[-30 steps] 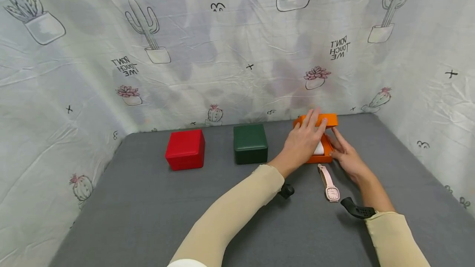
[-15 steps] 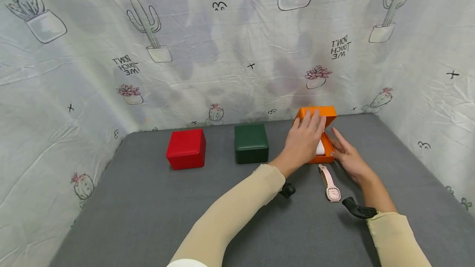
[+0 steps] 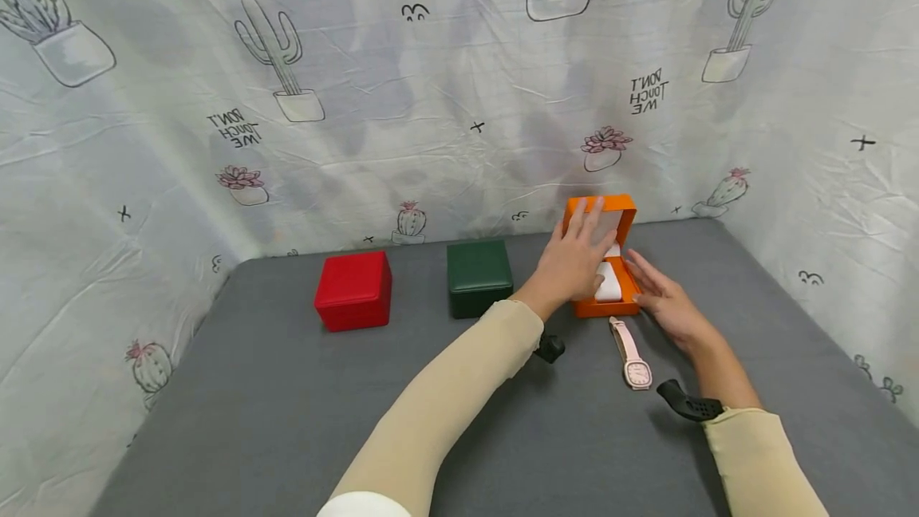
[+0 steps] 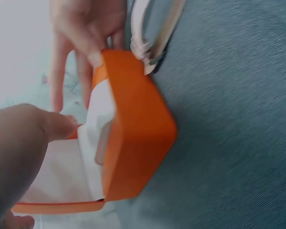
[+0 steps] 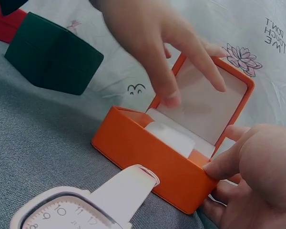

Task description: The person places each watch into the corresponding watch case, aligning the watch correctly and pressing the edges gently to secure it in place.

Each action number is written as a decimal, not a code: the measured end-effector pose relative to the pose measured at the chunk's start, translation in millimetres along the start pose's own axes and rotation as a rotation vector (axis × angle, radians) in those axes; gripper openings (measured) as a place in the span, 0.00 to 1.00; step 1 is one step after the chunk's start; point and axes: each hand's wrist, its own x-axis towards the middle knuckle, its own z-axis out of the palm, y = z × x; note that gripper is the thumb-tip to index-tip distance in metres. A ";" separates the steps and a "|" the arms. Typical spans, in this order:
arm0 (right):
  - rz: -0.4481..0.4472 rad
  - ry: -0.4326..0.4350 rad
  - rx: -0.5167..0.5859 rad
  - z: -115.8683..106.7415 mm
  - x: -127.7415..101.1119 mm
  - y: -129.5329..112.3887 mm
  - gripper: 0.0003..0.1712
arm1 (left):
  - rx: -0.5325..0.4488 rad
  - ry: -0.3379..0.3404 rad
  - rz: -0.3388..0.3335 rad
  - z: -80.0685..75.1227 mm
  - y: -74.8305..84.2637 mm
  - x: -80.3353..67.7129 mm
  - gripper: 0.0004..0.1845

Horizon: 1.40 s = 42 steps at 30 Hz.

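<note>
An orange watch box (image 3: 606, 309) stands at the back right with its lid (image 3: 619, 203) raised, showing a pale lining. Inside sits a white cushion (image 5: 171, 138). My left hand (image 3: 569, 263) is over the box's left part, its fingers extended in front of the lid's inner face. Whether they touch the lid is unclear. Against the box's right side lies my right hand (image 3: 671, 311), thumb at the front corner and fingers fairly straight along the side. A pink wristwatch (image 3: 636, 373) lies just in front of the box, strap toward it.
To the left of the orange box stand a closed dark green box (image 3: 479, 278) and, farther left, a closed red box (image 3: 353, 294). All rest on a grey cloth-covered table (image 3: 287, 421). A white curtain (image 3: 445, 102) printed with cacti hangs right behind them.
The orange box's lid has swung up and back from partly raised to upright. My left hand's fingers moved with it. The right hand and the watch stayed in place.
</note>
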 end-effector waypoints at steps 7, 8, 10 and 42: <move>0.009 0.002 0.011 2.5 0.6 -0.7 0.40 | -0.058 -0.029 0.007 -4.9 -4.7 0.7 0.38; 0.012 0.003 0.011 2.5 0.4 -0.8 0.39 | -0.061 -0.027 0.009 -4.6 -4.0 0.1 0.38; 0.031 0.008 0.003 2.5 -0.3 -1.3 0.37 | -0.062 -0.019 0.015 -3.9 -2.5 -1.5 0.37; 0.059 0.025 -0.036 -0.5 0.7 -3.0 0.34 | -0.150 -0.101 0.109 20.6 12.7 -11.4 0.27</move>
